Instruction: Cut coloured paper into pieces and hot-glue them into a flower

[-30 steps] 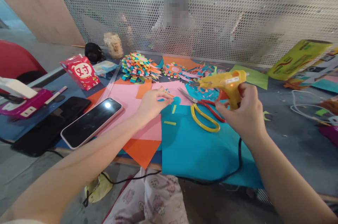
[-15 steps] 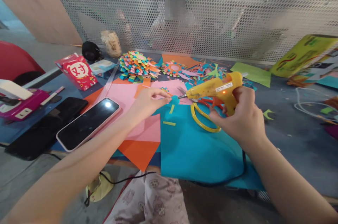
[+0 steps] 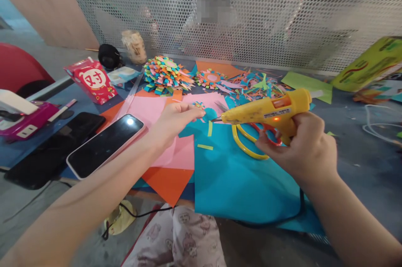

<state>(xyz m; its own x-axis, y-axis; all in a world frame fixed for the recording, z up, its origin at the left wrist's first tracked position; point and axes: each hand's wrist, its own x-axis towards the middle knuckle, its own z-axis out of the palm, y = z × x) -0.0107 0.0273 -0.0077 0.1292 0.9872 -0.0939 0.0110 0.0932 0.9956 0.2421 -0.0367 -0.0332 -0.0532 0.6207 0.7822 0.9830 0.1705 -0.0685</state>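
Note:
My left hand [image 3: 185, 117] pinches the edge of a small round piece of blue paper [image 3: 210, 114] between thumb and fingers. In my right hand [image 3: 309, 143] is a yellow hot glue gun [image 3: 266, 110], its orange light on. The gun's nozzle points left, at the lower edge of the blue circle; I cannot tell whether it touches. Below the circle, two short yellow-green paper strips [image 3: 205, 147] lie on a large blue sheet [image 3: 238, 187]. Scissors [image 3: 248, 144] with yellow and red handles rest under the gun, partly hidden by it.
Behind stand a fringed multicoloured paper flower [image 3: 166, 75], a smaller one [image 3: 212, 77] and paper scraps [image 3: 260, 84]. To the left lie a pink-edged phone [image 3: 106, 145], a black phone-like slab [image 3: 56, 149], a purple power strip [image 3: 28, 124] and a red packet [image 3: 92, 80]. A perforated metal panel [image 3: 176, 11] rises behind.
My right hand has moved right and the glue gun looks nearer, its nozzle now lower against the blue circle. More of the circle shows. My left hand keeps its pinch.

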